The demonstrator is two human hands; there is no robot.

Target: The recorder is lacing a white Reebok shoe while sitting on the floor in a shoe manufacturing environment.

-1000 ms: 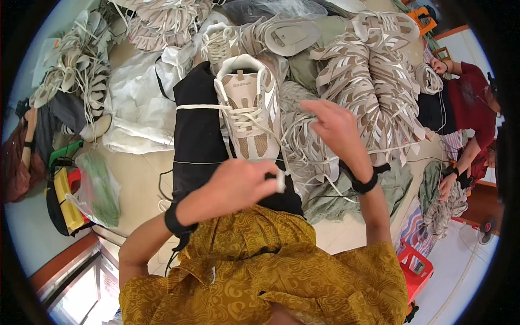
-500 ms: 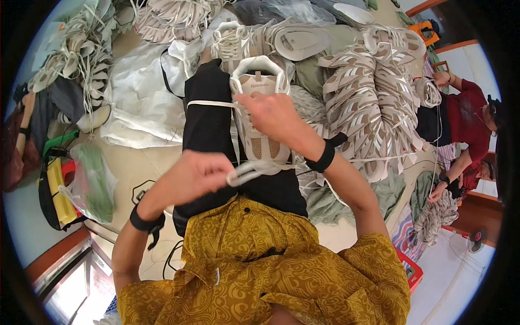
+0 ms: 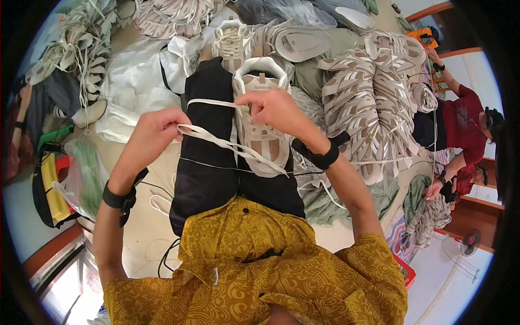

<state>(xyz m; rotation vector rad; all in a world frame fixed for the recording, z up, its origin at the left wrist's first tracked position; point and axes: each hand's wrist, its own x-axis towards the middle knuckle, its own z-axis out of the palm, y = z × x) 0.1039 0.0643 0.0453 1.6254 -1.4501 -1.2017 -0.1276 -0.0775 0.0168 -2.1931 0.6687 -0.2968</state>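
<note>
A beige and white shoe upper lies across my black-trousered lap, its padded collar pointing away from me. My right hand rests on its eyelet area, fingers pinched on a white shoelace. One stretch of that lace loops left over my black trouser leg. My left hand, left of the upper, pinches a doubled length of white shoelace that runs slantwise to the toe end of the upper. The fingers of my right hand partly cover the eyelets.
Stacked shoe uppers fill the right side, with a laced upper ahead. White plastic sheeting lies on the left. A person in a dark red shirt works at the right; another person's shoe shows at the left.
My left hand has moved up and to the left, drawing the doubled shoelace out from near my lap. My right hand stays on the upper. The person at the right has raised an arm.
</note>
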